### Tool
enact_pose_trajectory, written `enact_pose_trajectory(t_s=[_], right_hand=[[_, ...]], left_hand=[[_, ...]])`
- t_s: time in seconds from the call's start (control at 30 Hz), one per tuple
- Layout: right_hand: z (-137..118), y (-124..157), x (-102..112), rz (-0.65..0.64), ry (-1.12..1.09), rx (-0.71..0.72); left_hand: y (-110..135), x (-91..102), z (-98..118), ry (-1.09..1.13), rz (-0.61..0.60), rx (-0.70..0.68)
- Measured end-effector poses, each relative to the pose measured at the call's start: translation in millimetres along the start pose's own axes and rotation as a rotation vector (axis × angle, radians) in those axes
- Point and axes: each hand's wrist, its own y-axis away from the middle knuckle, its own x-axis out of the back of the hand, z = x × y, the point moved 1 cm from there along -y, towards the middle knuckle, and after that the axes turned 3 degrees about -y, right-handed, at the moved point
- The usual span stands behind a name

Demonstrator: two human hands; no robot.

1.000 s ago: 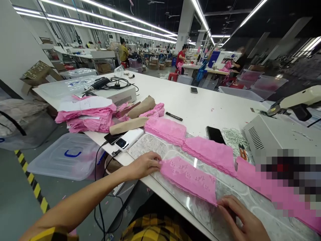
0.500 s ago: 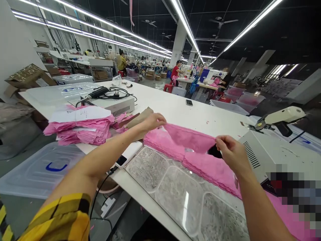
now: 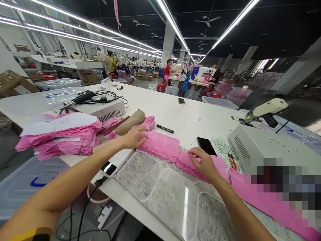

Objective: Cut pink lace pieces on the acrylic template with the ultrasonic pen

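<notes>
My left hand [image 3: 135, 136] rests at the left end of a stack of pink fabric pieces [image 3: 163, 143], fingers apart and lying on the cloth. Over a second pink fabric stack [image 3: 220, 164], to the right of the first, is my right hand [image 3: 203, 163]; its thumb and fingers are spread and touch the top layer. Both stacks lie on a grey marbled, clear-topped mat [image 3: 173, 194]. Behind them lie a black marker [image 3: 165, 128] and a black phone [image 3: 206, 146].
Bundled pink pieces [image 3: 62, 137] lie at left beside a white machine box [image 3: 105, 108] with cables. At right are orange-handled snips [image 3: 232, 162], pale threads [image 3: 223, 147], another machine box [image 3: 260, 144] and long pink fabric [image 3: 273, 204]. A second phone [image 3: 181, 100] lies farther back.
The pink piece that both hands held stretched in the air now lies on the stacks. Both hands have come down and let go. The view has shifted rightward, uncovering the marker and phone.
</notes>
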Motion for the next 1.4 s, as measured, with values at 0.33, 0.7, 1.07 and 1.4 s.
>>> enact_pose_trajectory(t_s=[0.33,0.7,1.07,1.4], right_hand=[[36,54,45,-0.04,0.048,-0.292],[22,50,37,-0.021,0.099,-0.308],[12,50,21,0.039,0.388,-0.25],[13,88,38,0.12,0.408,-0.084]], left_hand=[[-82,-84.6,119,0.063,-0.169,-0.224],[-104,-78.2,121,0.173,-0.187,-0.168],[-105,-72.2,127,0.269,-0.1,-0.101],[-31,-33.1,123,0.299,-0.107,-0.177]])
